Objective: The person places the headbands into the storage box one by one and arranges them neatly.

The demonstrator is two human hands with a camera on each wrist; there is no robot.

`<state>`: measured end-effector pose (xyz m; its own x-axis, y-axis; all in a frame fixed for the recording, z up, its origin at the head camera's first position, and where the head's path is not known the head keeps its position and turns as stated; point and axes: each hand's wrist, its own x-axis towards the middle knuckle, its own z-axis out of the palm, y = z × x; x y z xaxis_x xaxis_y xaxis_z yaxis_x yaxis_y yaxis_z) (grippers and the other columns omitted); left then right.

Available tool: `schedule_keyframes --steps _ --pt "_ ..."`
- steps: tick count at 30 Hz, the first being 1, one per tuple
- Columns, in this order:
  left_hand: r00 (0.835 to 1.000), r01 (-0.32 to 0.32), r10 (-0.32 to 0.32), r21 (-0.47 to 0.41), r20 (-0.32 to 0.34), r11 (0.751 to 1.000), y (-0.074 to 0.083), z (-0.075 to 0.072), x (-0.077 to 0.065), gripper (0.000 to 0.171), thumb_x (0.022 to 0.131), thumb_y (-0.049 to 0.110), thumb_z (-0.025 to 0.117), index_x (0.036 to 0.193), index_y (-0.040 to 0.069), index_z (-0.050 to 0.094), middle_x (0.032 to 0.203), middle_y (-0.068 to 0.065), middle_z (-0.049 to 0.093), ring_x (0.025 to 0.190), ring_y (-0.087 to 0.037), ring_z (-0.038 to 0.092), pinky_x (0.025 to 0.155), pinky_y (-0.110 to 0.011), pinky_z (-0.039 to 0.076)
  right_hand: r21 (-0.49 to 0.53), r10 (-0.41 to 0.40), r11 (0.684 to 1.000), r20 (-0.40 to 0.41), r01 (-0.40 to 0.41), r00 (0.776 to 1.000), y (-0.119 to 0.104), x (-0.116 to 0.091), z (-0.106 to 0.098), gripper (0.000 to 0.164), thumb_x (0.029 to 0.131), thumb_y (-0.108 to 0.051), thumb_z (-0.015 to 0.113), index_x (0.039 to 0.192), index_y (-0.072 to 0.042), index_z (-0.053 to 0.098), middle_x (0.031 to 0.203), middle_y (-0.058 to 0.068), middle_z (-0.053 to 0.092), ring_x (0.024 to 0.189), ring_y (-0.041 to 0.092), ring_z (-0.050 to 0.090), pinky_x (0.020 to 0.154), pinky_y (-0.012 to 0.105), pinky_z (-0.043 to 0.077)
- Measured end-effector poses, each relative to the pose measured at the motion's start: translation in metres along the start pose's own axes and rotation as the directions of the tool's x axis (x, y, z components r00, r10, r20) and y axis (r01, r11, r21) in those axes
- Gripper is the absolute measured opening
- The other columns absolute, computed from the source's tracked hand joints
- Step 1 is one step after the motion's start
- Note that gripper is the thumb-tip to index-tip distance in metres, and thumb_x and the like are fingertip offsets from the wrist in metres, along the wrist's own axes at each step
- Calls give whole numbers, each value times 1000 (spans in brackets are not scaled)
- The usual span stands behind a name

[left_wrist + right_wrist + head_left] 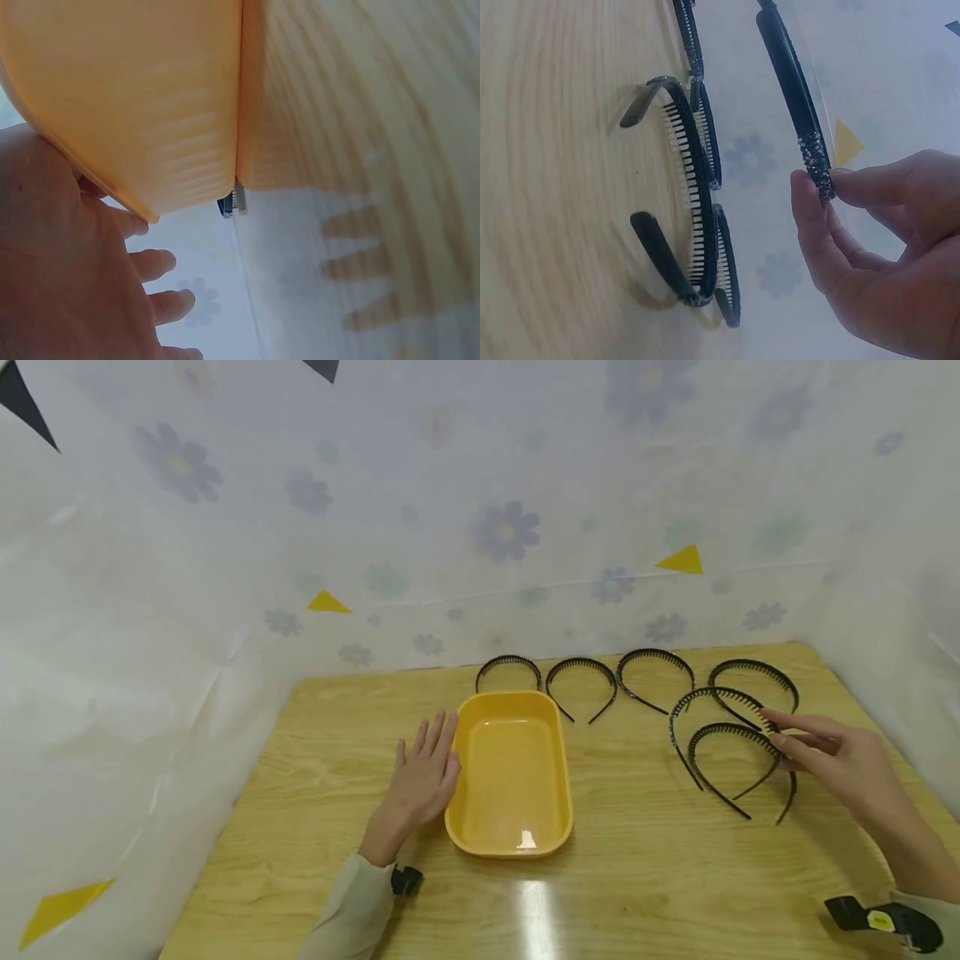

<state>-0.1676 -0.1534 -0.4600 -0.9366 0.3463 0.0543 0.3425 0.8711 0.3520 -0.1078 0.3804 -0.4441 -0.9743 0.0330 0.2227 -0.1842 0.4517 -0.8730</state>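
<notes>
My right hand pinches a black toothed headband between thumb and fingers, at a part covered in glittery stones. It is held up off the table at the right. Below it in the head view, a second black headband lies on the table, its comb teeth showing in the right wrist view. My left hand has its fingers extended along the left side of a yellow rectangular tray. The left wrist view shows the fingertips right at the tray's rim.
Along the back of the wooden table lie several more black headbands, among them one headband behind the tray and another headband at the far right. White flower-patterned sheeting encloses the table's back and sides.
</notes>
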Motion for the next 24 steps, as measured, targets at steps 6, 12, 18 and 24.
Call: schedule_keyframes --steps 6,12,18,24 --pt "1000 -9 9 -21 -16 1000 0 0 1 59 112 32 23 167 14 14 172 -9 10 156 -39 12 116 -74 8 -1 15 1000 11 -15 1000 -11 12 13 43 102 -6 63 144 0 58 124 -21 65 83 5 73 71 21 58" --pt "1000 -14 14 -25 -17 1000 -2 0 0 59 111 32 23 167 13 14 172 -9 9 156 -38 11 115 -74 8 29 -8 1000 38 7 999 -21 23 29 43 102 -8 63 145 -1 58 120 -22 65 86 2 72 72 22 59" --pt "1000 4 -3 -32 25 999 -2 -2 -1 59 112 31 25 167 15 9 172 -8 1 157 -34 5 118 -71 7 79 -61 995 50 57 997 -34 36 44 43 102 -6 64 144 1 58 126 -20 65 93 0 71 74 22 59" --pt "999 5 -3 -36 41 999 1 -3 1 59 112 27 26 167 15 7 171 -9 -2 157 -35 4 118 -70 7 83 -54 995 26 52 998 -49 47 59 42 103 -9 62 143 1 59 133 -9 64 101 0 68 75 25 59"
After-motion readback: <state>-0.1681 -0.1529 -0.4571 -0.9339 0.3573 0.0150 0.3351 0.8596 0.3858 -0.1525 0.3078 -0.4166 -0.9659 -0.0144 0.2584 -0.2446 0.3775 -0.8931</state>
